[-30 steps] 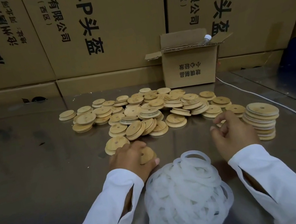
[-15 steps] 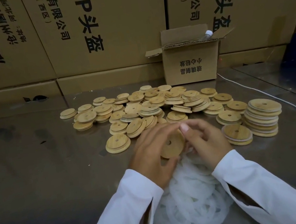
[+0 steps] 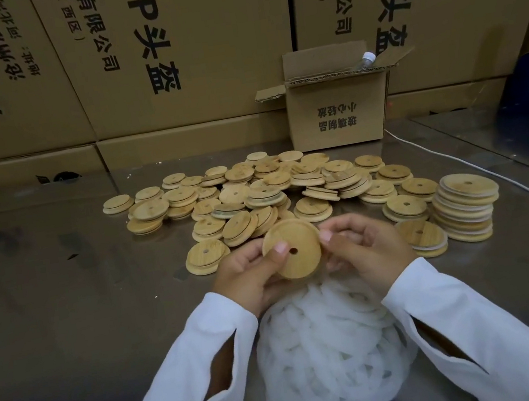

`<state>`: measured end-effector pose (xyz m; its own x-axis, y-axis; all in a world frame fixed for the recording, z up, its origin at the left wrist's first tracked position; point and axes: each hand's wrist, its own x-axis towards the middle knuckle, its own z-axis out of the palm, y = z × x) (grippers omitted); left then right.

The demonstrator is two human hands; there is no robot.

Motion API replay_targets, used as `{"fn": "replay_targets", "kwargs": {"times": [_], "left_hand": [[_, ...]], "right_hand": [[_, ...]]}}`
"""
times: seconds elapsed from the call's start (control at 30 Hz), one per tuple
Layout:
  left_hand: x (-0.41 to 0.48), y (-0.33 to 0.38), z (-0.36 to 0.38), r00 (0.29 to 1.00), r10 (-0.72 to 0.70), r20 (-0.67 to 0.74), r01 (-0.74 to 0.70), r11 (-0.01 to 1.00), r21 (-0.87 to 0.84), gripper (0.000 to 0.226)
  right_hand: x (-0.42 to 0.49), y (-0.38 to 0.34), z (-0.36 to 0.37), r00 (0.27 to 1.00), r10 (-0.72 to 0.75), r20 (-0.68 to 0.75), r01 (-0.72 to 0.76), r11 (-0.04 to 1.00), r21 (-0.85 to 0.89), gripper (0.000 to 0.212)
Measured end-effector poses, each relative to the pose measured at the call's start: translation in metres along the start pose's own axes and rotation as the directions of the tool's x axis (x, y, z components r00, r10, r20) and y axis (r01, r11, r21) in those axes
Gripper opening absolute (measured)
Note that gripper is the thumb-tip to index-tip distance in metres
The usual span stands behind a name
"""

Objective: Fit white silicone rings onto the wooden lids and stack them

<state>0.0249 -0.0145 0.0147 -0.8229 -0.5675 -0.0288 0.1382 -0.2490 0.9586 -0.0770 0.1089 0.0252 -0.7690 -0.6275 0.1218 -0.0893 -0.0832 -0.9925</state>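
So the lid (image 3: 293,251) is held up tilted, right over the heap of white rings (image 3: 326,339) at the near edge of the table (image 3: 47,304). The left hand (image 3: 250,275) grips it with the thumb flat on the face next to the hole, and the right hand (image 3: 368,249) pinches its right rim. Loose lids (image 3: 255,194) are scattered just behind, there's a neat stack (image 3: 466,206) off to the right, and a small open box (image 3: 339,115) sits further back.
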Motion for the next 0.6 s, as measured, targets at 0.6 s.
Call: {"fn": "replay_targets", "kwargs": {"times": [0.6], "left_hand": [[0.003, 0.0, -0.002, 0.988, -0.094, -0.121, 0.064, 0.972, -0.228, 0.011]], "right_hand": [[0.009, 0.011, -0.024, 0.989, 0.109, -0.102, -0.149, 0.669, -0.728, 0.025]]}}
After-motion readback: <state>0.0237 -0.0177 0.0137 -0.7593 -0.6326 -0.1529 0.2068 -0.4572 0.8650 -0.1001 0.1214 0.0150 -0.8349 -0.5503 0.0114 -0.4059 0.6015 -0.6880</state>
